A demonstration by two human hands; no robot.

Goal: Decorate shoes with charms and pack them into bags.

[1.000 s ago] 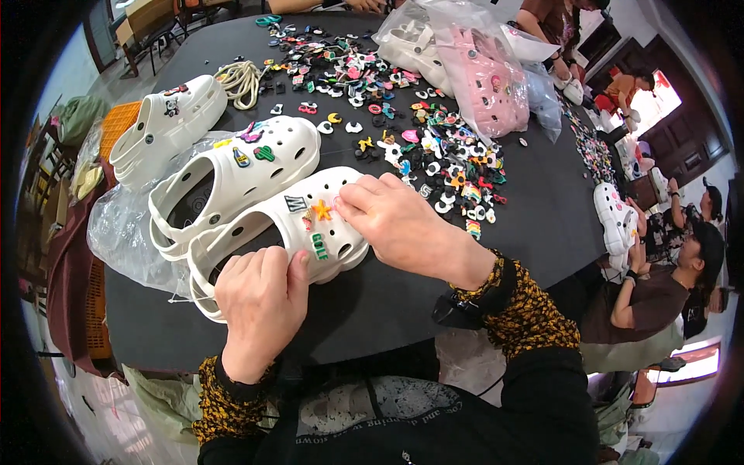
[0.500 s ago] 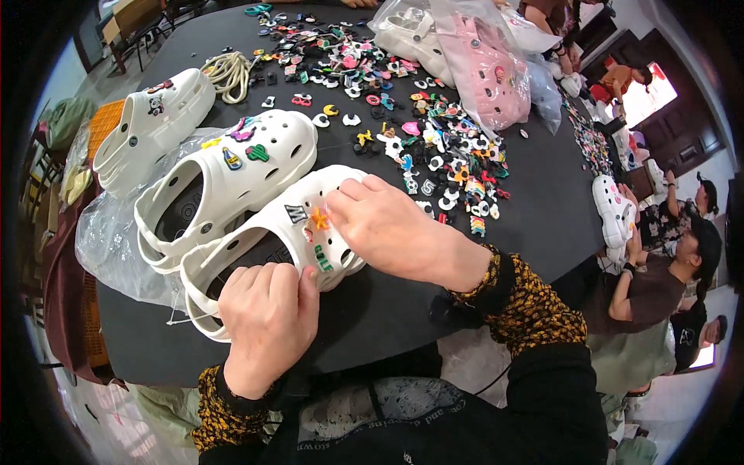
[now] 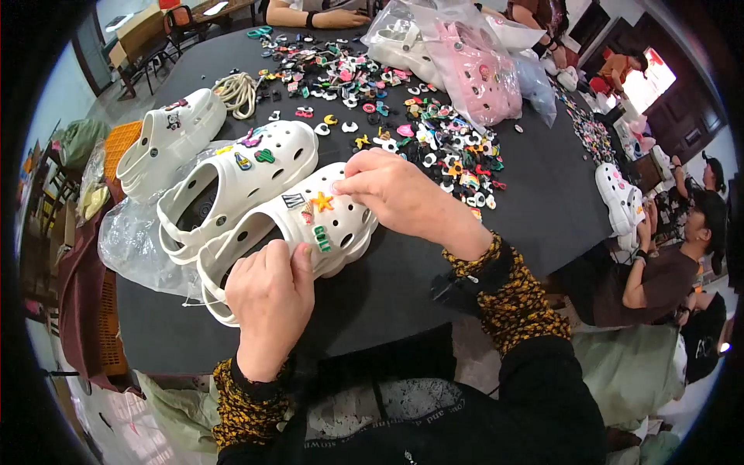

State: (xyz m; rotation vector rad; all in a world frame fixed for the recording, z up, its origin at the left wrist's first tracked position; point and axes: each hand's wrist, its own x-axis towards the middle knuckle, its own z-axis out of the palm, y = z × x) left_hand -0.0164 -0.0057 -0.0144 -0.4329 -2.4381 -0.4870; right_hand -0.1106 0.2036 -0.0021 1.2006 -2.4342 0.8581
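Observation:
My left hand (image 3: 273, 298) is closed round the side of the nearest white clog (image 3: 288, 225), its thumb resting by the foot opening. At the clog's toe, my right hand (image 3: 407, 190) has its fingers pinched together against what looks like a small pink charm (image 3: 336, 187), partly covered by the fingertips. An orange starfish charm (image 3: 321, 202), a dark letter charm (image 3: 294, 201), an ice-cream-like charm (image 3: 308, 213) and a green lettering charm (image 3: 322, 239) sit on the clog's upper. Beside it lies a second white clog (image 3: 283, 143) with a green cactus charm (image 3: 264, 156) and others.
Another white clog (image 3: 194, 124) stands at the left on clear plastic (image 3: 143, 244). Beyond it is a coil of cream cord (image 3: 235, 94). Loose charms (image 3: 457, 151) are heaped across the black table (image 3: 535, 201). Bagged pink clogs (image 3: 484, 85) lie at the back; co-workers sit at the right.
The view has shifted slightly. My right hand's fingers have drawn together and sit higher at the toe, uncovering more of the clog. My left hand keeps its hold.

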